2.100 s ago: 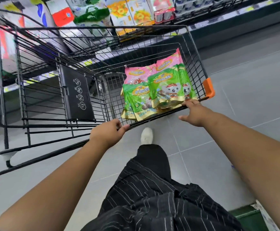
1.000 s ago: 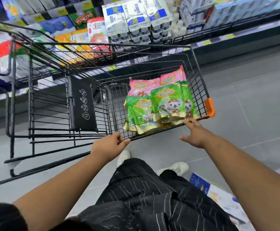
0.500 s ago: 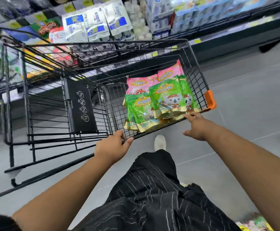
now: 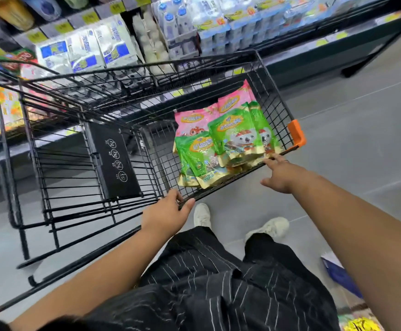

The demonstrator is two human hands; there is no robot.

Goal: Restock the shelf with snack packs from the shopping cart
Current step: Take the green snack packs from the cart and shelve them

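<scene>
Several green and pink snack packs [image 4: 233, 137] stand stacked in the near right basket section of the black wire shopping cart [image 4: 147, 96]. My left hand [image 4: 168, 215] grips the cart handle [image 4: 221, 186] near its middle, thumb wrapped under the bar. Farther along the same bar, just below the packs and short of the orange end cap [image 4: 296, 136], my right hand [image 4: 281, 175] holds on with its fingers hooked over and its thumb spread out. Neither hand touches a pack.
Beyond the cart a shelf [image 4: 314, 44] holds white and blue milk packs [image 4: 87, 48], bottles [image 4: 173, 22] and yellow price tags. A black sign panel [image 4: 113, 161] hangs inside the cart. Grey tiled floor [image 4: 361, 115] lies to the right; blue packaging [image 4: 340, 273] sits by my right leg.
The cart and I have rolled along the aisle; the shelf goods behind it have shifted from juice cartons to milk packs. Both hands stay on the handle and the packs have not moved.
</scene>
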